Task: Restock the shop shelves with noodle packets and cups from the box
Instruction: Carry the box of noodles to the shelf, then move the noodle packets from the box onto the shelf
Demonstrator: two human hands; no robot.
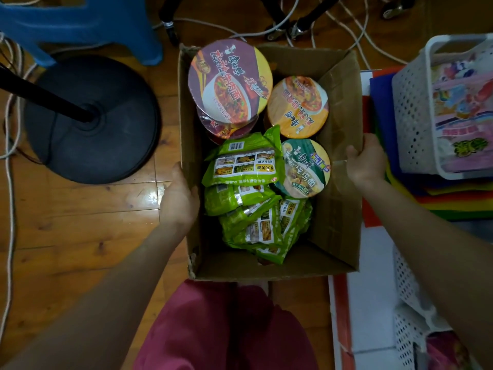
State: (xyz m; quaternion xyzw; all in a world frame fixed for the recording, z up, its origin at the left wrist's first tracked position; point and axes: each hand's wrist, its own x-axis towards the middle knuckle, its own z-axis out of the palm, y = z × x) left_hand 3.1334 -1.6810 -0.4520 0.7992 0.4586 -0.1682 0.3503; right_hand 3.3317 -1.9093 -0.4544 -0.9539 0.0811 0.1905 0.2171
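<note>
An open cardboard box (338, 209) stands on the wooden floor in front of me. At its far end sits a purple-lidded noodle cup (229, 81) stacked on another, with an orange-lidded cup (297, 106) beside it and a green-lidded cup (306, 168) nearer. Several green noodle packets (245, 166) lie piled in the near half. My left hand (180, 196) grips the box's left wall, fingers hidden inside. My right hand (366, 161) grips the right flap, thumb on the inner side.
A black round stand base (93, 121) and a blue plastic stool (80, 25) are to the left, with cables trailing on the floor. To the right sit white perforated baskets (416, 116) on stacked coloured sheets (384, 110). My pink-clad knees (226, 329) are below the box.
</note>
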